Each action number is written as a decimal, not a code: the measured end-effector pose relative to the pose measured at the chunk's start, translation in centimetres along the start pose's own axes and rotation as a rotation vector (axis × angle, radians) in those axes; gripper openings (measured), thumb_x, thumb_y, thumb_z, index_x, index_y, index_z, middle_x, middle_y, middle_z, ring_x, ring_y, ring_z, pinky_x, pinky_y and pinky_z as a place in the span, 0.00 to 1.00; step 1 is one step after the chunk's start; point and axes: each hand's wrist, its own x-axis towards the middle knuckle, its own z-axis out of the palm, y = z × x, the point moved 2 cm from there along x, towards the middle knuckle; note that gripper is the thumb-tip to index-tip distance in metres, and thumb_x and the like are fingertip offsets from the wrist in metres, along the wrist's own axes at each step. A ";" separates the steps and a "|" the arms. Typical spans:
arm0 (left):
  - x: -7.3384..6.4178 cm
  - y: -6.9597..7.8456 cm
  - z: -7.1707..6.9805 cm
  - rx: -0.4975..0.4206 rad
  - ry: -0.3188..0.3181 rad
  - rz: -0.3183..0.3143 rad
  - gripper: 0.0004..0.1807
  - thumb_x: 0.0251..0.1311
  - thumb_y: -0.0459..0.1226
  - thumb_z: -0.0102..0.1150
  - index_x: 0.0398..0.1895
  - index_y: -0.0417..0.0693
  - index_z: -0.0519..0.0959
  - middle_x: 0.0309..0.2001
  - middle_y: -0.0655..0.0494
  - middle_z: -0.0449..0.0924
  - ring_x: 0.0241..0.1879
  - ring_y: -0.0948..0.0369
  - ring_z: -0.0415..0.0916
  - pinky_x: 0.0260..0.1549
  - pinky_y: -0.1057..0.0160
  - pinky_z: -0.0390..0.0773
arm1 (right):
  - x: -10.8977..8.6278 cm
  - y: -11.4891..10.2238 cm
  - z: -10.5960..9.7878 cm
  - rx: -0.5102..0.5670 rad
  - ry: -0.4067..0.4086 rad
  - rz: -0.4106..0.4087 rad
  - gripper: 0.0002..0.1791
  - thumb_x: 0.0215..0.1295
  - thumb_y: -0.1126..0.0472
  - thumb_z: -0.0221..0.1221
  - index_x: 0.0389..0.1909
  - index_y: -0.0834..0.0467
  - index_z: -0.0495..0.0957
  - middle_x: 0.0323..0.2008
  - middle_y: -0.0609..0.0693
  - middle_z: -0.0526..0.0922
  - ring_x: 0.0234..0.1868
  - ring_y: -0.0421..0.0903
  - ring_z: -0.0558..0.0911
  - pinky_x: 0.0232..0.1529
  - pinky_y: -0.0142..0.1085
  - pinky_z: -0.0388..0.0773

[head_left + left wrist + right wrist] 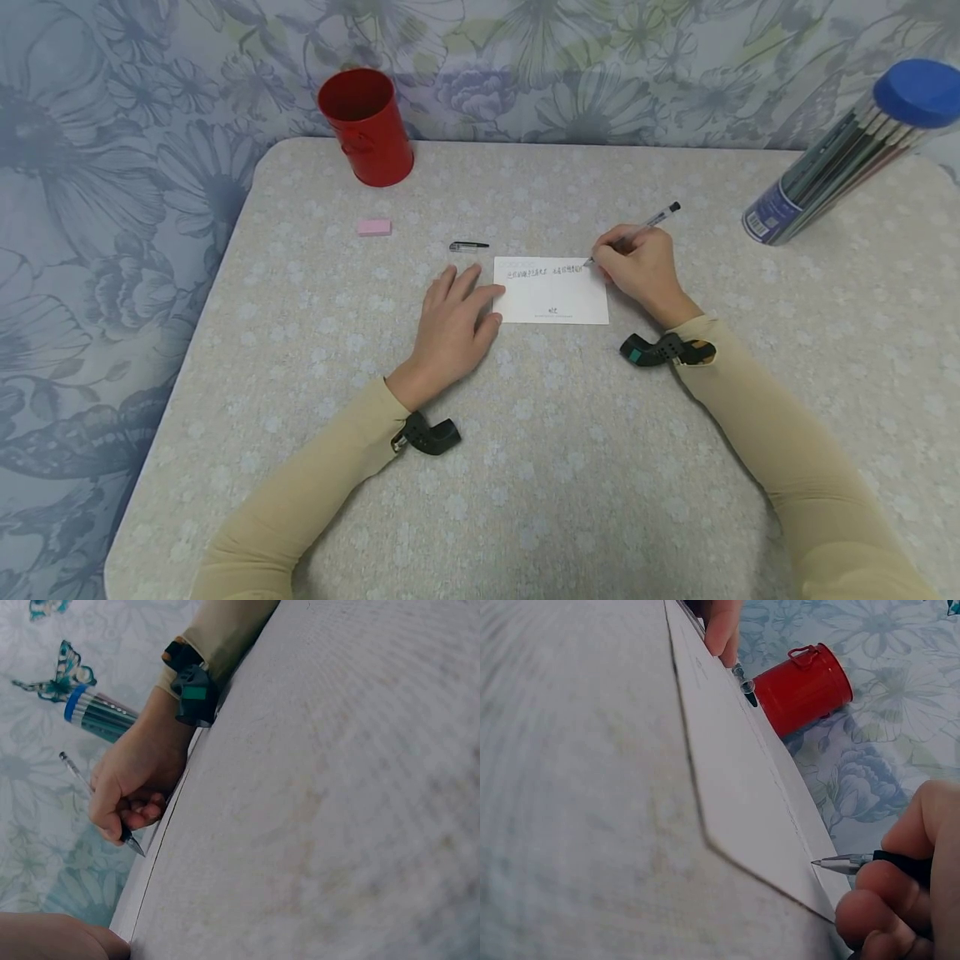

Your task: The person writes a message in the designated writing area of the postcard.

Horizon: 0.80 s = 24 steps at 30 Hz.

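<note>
My right hand (637,262) pinches a clear-barrelled pen (660,217) with a dark grip, its tip at the upper right of a small white card (551,293). A line of handwriting runs along the card's top, and a short mark sits near its bottom edge. In the right wrist view the pen's metal tip (840,863) meets the card's surface. My left hand (453,329) lies spread on the table, its index finger and thumb at the card's left edge. Just beyond those fingers lies a black and clear pen cap (469,246).
A pink eraser (374,227) lies at the left, with a red metal bucket (367,129) behind it near the wall. At the back right, a tilted clear tube with a blue lid (917,93) holds several pencils. The patterned tablecloth (525,467) covers the table.
</note>
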 end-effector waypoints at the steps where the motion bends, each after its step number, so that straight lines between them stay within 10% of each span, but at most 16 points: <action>1: 0.0 0.0 0.0 0.001 0.001 0.000 0.19 0.70 0.39 0.56 0.63 0.46 0.79 0.75 0.37 0.64 0.78 0.33 0.51 0.75 0.31 0.50 | 0.0 0.0 0.0 -0.003 0.004 -0.002 0.09 0.55 0.68 0.56 0.24 0.65 0.85 0.10 0.37 0.75 0.10 0.36 0.72 0.16 0.27 0.65; 24: 0.1 -0.1 0.1 -0.003 0.001 0.000 0.19 0.71 0.39 0.56 0.63 0.46 0.79 0.75 0.37 0.64 0.78 0.33 0.50 0.75 0.31 0.50 | 0.0 -0.1 0.0 0.013 0.012 0.012 0.09 0.56 0.68 0.56 0.25 0.66 0.85 0.10 0.37 0.74 0.10 0.36 0.72 0.16 0.27 0.65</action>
